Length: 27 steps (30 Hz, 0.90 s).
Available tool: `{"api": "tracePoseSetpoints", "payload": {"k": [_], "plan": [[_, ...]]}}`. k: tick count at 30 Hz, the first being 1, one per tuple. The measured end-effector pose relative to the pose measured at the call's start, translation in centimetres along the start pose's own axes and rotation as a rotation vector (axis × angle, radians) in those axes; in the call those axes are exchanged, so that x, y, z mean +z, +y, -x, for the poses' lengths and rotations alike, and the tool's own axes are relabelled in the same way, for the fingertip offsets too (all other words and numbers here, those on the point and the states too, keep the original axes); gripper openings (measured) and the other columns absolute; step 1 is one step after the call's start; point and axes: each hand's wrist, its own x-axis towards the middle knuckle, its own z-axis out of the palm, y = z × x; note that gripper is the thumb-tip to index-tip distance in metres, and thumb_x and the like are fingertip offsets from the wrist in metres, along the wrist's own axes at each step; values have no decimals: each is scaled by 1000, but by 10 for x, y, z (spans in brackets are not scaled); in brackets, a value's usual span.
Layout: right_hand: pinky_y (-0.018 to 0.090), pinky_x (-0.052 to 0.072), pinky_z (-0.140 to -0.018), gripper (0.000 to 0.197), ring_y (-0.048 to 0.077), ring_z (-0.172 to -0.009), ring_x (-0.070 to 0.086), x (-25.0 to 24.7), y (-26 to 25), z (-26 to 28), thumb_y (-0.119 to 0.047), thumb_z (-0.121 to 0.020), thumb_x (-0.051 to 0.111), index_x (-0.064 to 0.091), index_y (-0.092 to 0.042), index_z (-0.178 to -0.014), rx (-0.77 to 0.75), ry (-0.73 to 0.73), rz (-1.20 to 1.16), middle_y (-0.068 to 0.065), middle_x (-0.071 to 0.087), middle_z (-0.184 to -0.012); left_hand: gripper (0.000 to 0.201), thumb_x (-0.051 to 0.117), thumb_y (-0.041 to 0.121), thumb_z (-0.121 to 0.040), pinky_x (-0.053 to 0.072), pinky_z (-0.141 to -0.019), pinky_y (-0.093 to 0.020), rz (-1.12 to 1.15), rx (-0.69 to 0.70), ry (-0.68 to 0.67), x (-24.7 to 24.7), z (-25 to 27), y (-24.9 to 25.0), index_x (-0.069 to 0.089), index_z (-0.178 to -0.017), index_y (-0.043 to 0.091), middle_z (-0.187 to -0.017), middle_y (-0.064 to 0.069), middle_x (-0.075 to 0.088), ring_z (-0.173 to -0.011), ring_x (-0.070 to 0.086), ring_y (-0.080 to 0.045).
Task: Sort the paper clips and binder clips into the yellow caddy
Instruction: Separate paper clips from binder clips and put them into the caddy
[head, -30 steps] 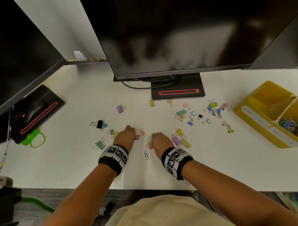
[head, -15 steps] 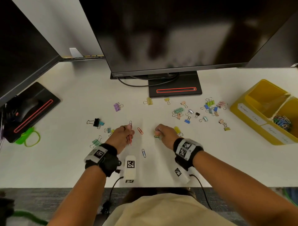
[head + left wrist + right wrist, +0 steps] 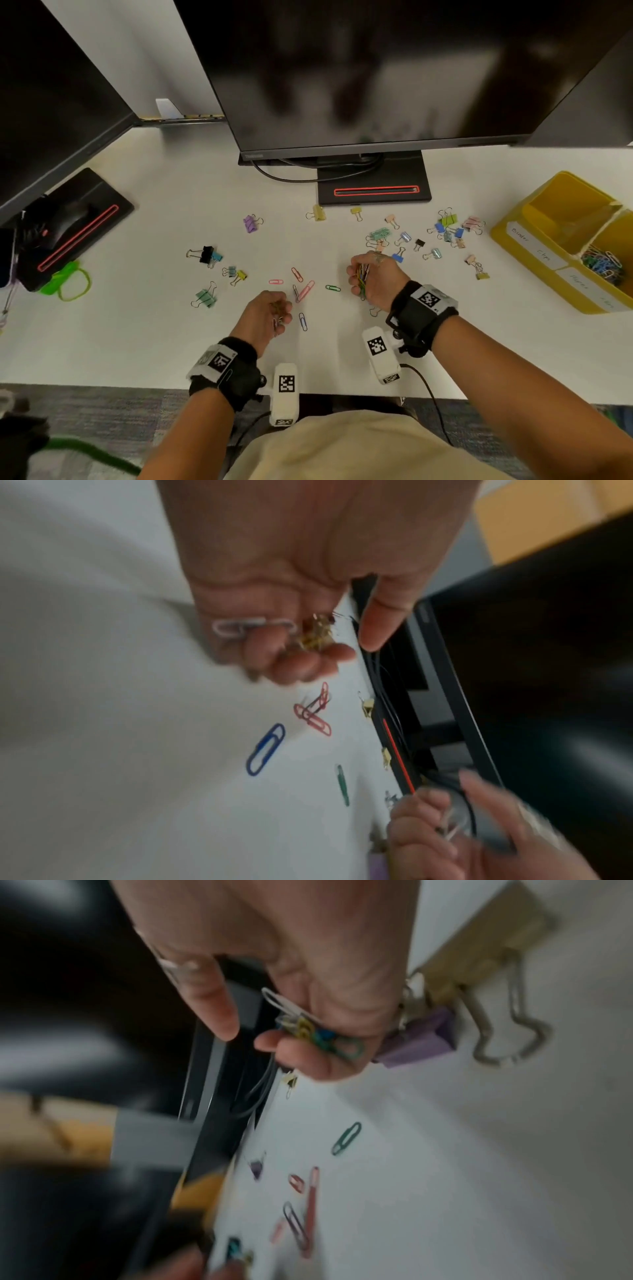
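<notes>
My left hand (image 3: 270, 313) is lifted off the white desk with its fingers curled round a bunch of paper clips (image 3: 253, 627), white and gold ones. My right hand (image 3: 371, 279) holds a bundle of coloured paper clips (image 3: 322, 1034) in its curled fingers. Loose paper clips lie between the hands: a blue one (image 3: 302, 321), a green one (image 3: 332, 288), pink and red ones (image 3: 303, 289). Pastel binder clips (image 3: 445, 228) are scattered to the right and others (image 3: 205, 296) to the left. The yellow caddy (image 3: 534, 236) stands at the right, one compartment holding paper clips (image 3: 601, 263).
A black monitor's stand (image 3: 375, 192) and cable (image 3: 291, 176) sit behind the clips. A second monitor's base (image 3: 78, 222) is at the left, with green rubber bands (image 3: 66, 282) beside it. The desk's front edge (image 3: 102, 383) runs just below my wrists.
Both hands have lifted off the desk and turned sideways with paper clips gathered in them. Pink and red clips now lie loose between them. The view shifted slightly.
</notes>
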Motion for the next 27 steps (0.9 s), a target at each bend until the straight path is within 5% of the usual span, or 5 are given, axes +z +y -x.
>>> {"api": "tracePoseSetpoints", "payload": {"k": [3,7,17,25,27], "plan": [[20,33,-47,27,10,-51,43,9,0,0,-35,-84,63,51,-17,-69,-164,145,879,-4,45,-63,23,65,37,-83,35,-62,-23,-676,240,249,10,3,-1,53,-71,21,-65,6,48,-63,46,-12],[32,45,-86,35,25,-106,56,22,9,-8,-29,-83,66,59,-6,-108,-289,53,1709,8,59,-113,49,75,44,-71,42,-91,-27,-1239,300,316,20,9,-18,61,-104,11,-102,-2,58,-104,54,-19],[31,44,-89,26,30,-111,54,37,19,-17,0,-88,47,57,-1,-113,-510,-174,1756,18,57,-119,26,53,13,-93,42,-99,-28,-1231,293,366,31,3,-32,61,-113,0,-123,-15,60,-117,55,-25],[32,40,-76,22,32,-94,61,60,15,-32,-23,-94,39,51,-12,-79,-521,-214,1976,18,62,-101,20,55,-4,-85,49,-91,-30,-1199,345,416,16,-1,-23,64,-103,-2,-112,-17,67,-107,62,-28],[34,45,-83,10,32,-98,60,64,14,-26,-18,-91,47,53,-10,-94,-454,-266,1889,17,58,-118,23,51,-9,-83,49,-89,-29,-1183,357,414,13,-2,-20,65,-99,-1,-110,-15,68,-105,62,-27]]}}
